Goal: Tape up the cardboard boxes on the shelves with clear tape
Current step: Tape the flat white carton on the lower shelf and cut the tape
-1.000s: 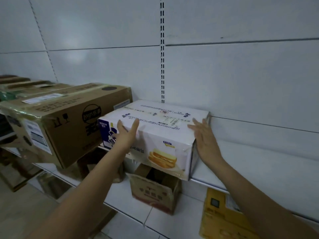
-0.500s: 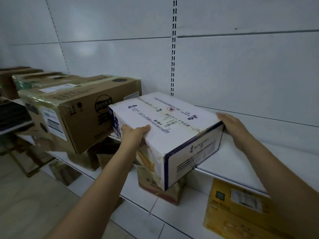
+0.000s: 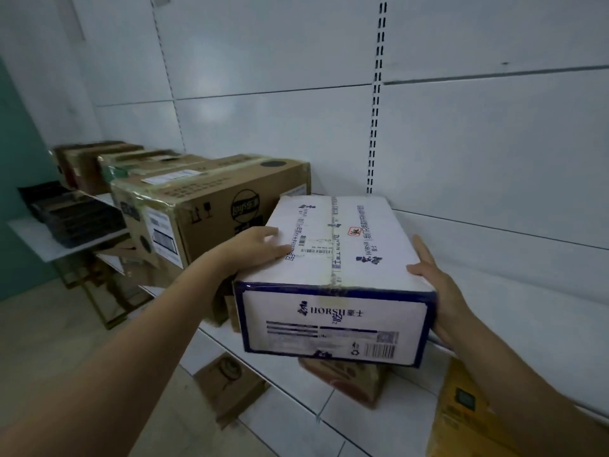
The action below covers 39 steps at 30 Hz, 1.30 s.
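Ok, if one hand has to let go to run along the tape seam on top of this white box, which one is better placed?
Probably the left hand: it already lies on top of the white and blue cardboard box, close to the centre seam. The right hand braces the box's side.

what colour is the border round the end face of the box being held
Dark navy blue, framing the white end panel of the box; the head view shows it clearly.
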Tool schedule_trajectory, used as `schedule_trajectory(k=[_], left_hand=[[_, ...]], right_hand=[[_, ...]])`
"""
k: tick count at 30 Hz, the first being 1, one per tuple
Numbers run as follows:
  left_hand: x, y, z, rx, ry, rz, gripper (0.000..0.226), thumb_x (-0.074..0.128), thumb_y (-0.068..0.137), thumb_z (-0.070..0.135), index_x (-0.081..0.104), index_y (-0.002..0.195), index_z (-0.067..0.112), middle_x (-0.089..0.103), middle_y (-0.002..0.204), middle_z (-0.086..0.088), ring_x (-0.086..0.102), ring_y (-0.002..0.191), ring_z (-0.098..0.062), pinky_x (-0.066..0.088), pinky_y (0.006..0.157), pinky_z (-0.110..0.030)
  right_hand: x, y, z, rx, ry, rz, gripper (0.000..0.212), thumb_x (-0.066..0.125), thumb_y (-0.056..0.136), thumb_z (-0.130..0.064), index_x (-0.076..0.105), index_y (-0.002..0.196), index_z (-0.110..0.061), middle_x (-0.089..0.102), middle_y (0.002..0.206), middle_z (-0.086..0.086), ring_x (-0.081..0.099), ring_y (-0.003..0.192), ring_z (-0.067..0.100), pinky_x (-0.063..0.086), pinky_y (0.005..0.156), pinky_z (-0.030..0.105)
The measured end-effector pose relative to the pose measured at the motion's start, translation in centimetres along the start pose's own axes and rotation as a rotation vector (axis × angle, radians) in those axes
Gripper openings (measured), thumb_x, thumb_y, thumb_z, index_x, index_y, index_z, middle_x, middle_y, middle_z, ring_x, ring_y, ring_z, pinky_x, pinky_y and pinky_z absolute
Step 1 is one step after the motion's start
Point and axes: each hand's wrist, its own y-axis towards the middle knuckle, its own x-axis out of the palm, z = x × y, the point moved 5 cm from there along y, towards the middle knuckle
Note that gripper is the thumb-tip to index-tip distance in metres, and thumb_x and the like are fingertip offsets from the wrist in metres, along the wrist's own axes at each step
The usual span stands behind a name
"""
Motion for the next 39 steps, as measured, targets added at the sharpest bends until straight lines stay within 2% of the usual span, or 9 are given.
schedule_trajectory(k=[5, 8, 11, 15, 18, 21, 28, 34, 39], left_hand=[[-1.4, 1.5, 0.3, 0.051, 0.300, 0.098, 0.033, 0.047, 0.095, 0.063, 0.062, 0.121, 0.050, 0.056, 0.142, -0.004, 0.042, 0.136, -0.031, 0.027, 0.116, -0.048], [0.0, -1.0, 1.9, 0.220, 0.144, -0.087, 0.063, 0.042, 0.088, 0.078, 0.054, 0.138, 0.042, 0.044, 0.154, 0.005, 0.035, 0.143, -0.019, 0.023, 0.121, -0.047], [2.8, -3.8, 1.6, 0.361, 0.393, -0.258, 0.086, 0.054, 0.079, 0.079, 0.018, 0.152, 0.054, 0.009, 0.166, 0.016, 0.003, 0.151, -0.007, 0.000, 0.123, -0.047], [1.2, -2.3, -0.9, 0.416, 0.489, 0.045, 0.074, 0.064, 0.094, 0.041, 0.021, 0.154, 0.048, 0.019, 0.165, 0.012, 0.013, 0.152, -0.012, 0.010, 0.125, -0.051], [-0.3, -1.3, -2.8, 0.362, 0.435, 0.178, 0.069, 0.066, 0.092, 0.043, 0.032, 0.152, 0.045, 0.030, 0.162, 0.005, 0.024, 0.149, -0.019, 0.019, 0.122, -0.043], [-0.4, -0.9, -3.3, 0.300, 0.458, 0.224, 0.071, 0.067, 0.088, 0.049, 0.033, 0.150, 0.047, 0.031, 0.161, 0.003, 0.025, 0.148, -0.021, 0.021, 0.120, -0.042], [-0.4, -1.8, -0.3, 0.165, 0.098, -0.010, 0.066, 0.056, 0.091, -0.002, 0.046, 0.146, 0.032, 0.028, 0.160, 0.000, 0.021, 0.149, -0.018, 0.020, 0.120, -0.039], [4.3, -5.8, 9.8, 0.592, -0.136, 0.353, 0.031, 0.050, 0.100, 0.015, 0.063, 0.128, 0.024, 0.059, 0.127, 0.009, 0.055, 0.115, -0.002, 0.044, 0.098, -0.021], [16.4, -9.8, 16.7, 0.870, -0.275, 0.155, 0.023, 0.049, 0.101, 0.014, 0.066, 0.113, 0.023, 0.062, 0.102, 0.012, 0.061, 0.094, -0.004, 0.046, 0.073, -0.010]], right_hand=[[2.6, 1.2, 0.2, -0.159, -0.172, 0.133, 0.049, 0.048, 0.095, -0.017, 0.054, 0.132, -0.047, 0.031, 0.156, -0.011, 0.049, 0.125, 0.010, 0.054, 0.086, 0.025], [4.5, 2.2, 1.4, -0.163, -0.358, 0.194, 0.037, 0.043, 0.080, -0.038, 0.063, 0.110, -0.049, 0.035, 0.150, -0.003, 0.046, 0.129, 0.019, 0.046, 0.104, 0.046], [6.4, 3.2, 2.6, -0.217, -0.525, 0.221, 0.049, 0.031, 0.083, -0.041, 0.054, 0.126, -0.036, 0.034, 0.150, 0.005, 0.034, 0.138, 0.025, 0.033, 0.113, 0.048], [6.7, 6.3, 4.2, -0.401, -0.931, 0.198, 0.075, 0.009, 0.096, -0.067, 0.045, 0.146, -0.024, 0.022, 0.160, 0.013, 0.010, 0.150, 0.029, 0.012, 0.122, 0.048], [6.9, 8.1, 4.7, -0.479, -0.977, 0.136, 0.072, 0.006, 0.096, -0.068, 0.048, 0.135, -0.024, 0.019, 0.162, 0.013, -0.005, 0.153, 0.024, 0.002, 0.124, 0.041], [7.1, 8.5, 4.6, -0.562, -0.995, 0.077, 0.064, 0.007, 0.100, -0.065, 0.044, 0.128, -0.022, 0.033, 0.155, 0.015, 0.006, 0.153, 0.028, -0.005, 0.122, 0.026], [6.4, 7.2, 1.5, -0.511, -1.024, 0.079, 0.063, 0.029, 0.098, -0.059, 0.055, 0.132, -0.014, 0.042, 0.146, 0.007, 0.023, 0.142, 0.019, 0.015, 0.122, 0.042], [1.1, 3.7, -4.6, -0.571, -0.994, 0.181, 0.053, 0.032, 0.104, -0.051, 0.047, 0.140, -0.016, 0.045, 0.142, 0.000, 0.046, 0.129, 0.013, 0.040, 0.107, 0.035], [-7.6, -4.2, -9.4, -0.548, -1.088, 0.420, 0.048, 0.038, 0.105, -0.042, 0.040, 0.146, -0.018, 0.046, 0.144, -0.002, 0.049, 0.112, 0.000, 0.044, 0.094, 0.023]])
